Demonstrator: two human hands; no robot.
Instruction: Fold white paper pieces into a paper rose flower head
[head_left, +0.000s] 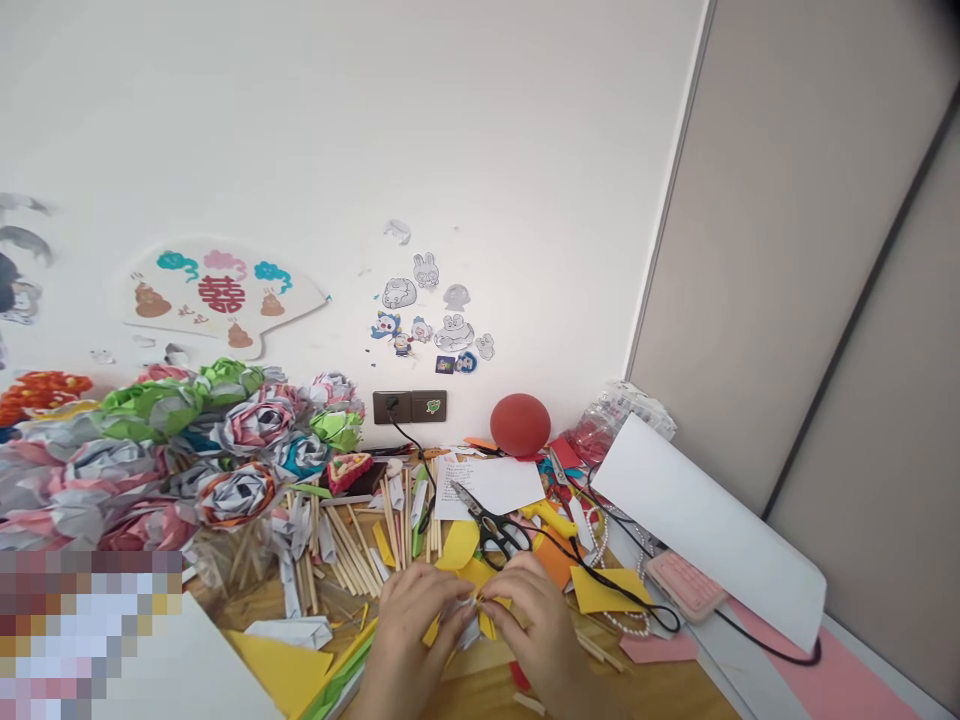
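Near the table's front edge, my left hand and my right hand face each other with fingers pinched. Between them is a small piece of folded yellow-and-white paper, gripped from both sides; much of it is hidden by my fingers. Just beyond my hands lie black-handled scissors, blades pointing away to the left. A yellow paper piece lies left of the scissors' handles. Right of my right hand are a yellow glue gun with a black cord and a yellow paper sheet.
Paper roses crowd the left, beside many wooden sticks. A red balloon stands against the wall by a written sheet. At right are a large white sheet, a pink keyboard-like object and a loose cord.
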